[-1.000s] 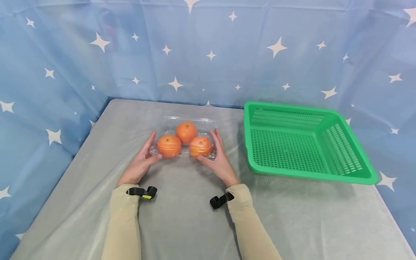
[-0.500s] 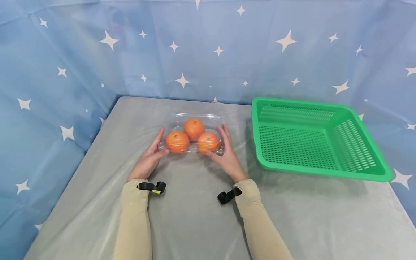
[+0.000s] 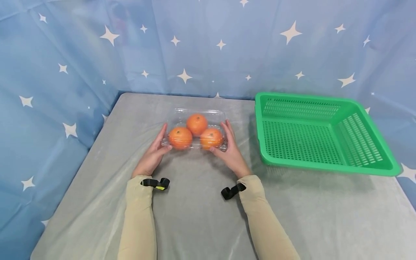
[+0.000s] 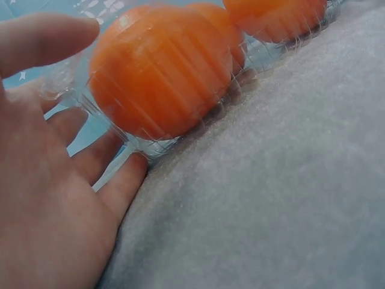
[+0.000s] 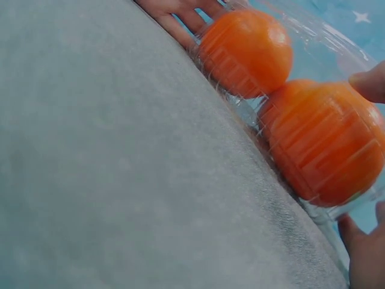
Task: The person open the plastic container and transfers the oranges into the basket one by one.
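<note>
A clear plastic fruit box (image 3: 212, 115) sits on the grey cloth, left of the middle of the head view. Three oranges (image 3: 196, 124) show through its transparent, ribbed wall, one behind and two in front. My left hand (image 3: 150, 157) holds the box's left end, thumb toward the front and fingers spread along the side. At the opposite end, my right hand (image 3: 232, 156) holds it likewise. In the left wrist view the fingertips (image 4: 133, 165) meet the lower corner, close to the cloth. The right thumb (image 5: 372, 83) lies over the nearest orange in the right wrist view.
A green perforated basket (image 3: 325, 169) stands to the right, near the back of the table. Grey cloth (image 3: 195, 216) covers the tabletop. Blue curtains (image 3: 201, 54) with white stars rise behind and along the left side. Each wrist carries a black camera mount (image 3: 157, 183).
The whole head view has shifted, so everything appears a little farther right and higher. Both hands keep their places on the fruit box, and the box and basket have not visibly moved on the table.
</note>
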### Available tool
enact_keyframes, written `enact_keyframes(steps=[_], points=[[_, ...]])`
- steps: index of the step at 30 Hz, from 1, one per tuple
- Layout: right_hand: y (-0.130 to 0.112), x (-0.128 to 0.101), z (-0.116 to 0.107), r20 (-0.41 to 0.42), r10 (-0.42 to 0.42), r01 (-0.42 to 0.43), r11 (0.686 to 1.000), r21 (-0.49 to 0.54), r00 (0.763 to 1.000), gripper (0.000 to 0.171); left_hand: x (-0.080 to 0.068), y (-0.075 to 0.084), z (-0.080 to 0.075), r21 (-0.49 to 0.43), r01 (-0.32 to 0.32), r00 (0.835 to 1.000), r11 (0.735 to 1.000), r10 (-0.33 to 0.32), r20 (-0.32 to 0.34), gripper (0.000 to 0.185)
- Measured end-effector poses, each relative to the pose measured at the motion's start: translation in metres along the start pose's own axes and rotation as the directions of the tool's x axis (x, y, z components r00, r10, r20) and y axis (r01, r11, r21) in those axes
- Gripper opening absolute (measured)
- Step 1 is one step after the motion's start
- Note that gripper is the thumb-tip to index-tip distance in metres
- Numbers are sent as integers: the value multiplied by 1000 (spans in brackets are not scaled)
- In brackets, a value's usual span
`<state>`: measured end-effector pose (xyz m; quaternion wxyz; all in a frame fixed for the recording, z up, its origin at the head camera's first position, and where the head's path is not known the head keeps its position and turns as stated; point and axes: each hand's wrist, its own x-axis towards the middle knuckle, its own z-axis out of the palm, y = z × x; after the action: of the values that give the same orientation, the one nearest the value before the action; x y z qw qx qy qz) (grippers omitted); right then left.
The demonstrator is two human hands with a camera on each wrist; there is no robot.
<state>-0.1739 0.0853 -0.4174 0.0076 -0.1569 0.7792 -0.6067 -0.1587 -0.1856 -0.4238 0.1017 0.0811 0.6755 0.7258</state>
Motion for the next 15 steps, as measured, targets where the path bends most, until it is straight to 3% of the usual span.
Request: enact_keyframes(steps=[5,15], points=[[-1,1,0,0,-3,3,1000,4,1000,83,-1,3,0,93,-1,999,996,4,-33,72],[0,0,0,0,12,-12,1000,6,1000,82,-2,3,1,127,28,998,992,-22,-51,72]])
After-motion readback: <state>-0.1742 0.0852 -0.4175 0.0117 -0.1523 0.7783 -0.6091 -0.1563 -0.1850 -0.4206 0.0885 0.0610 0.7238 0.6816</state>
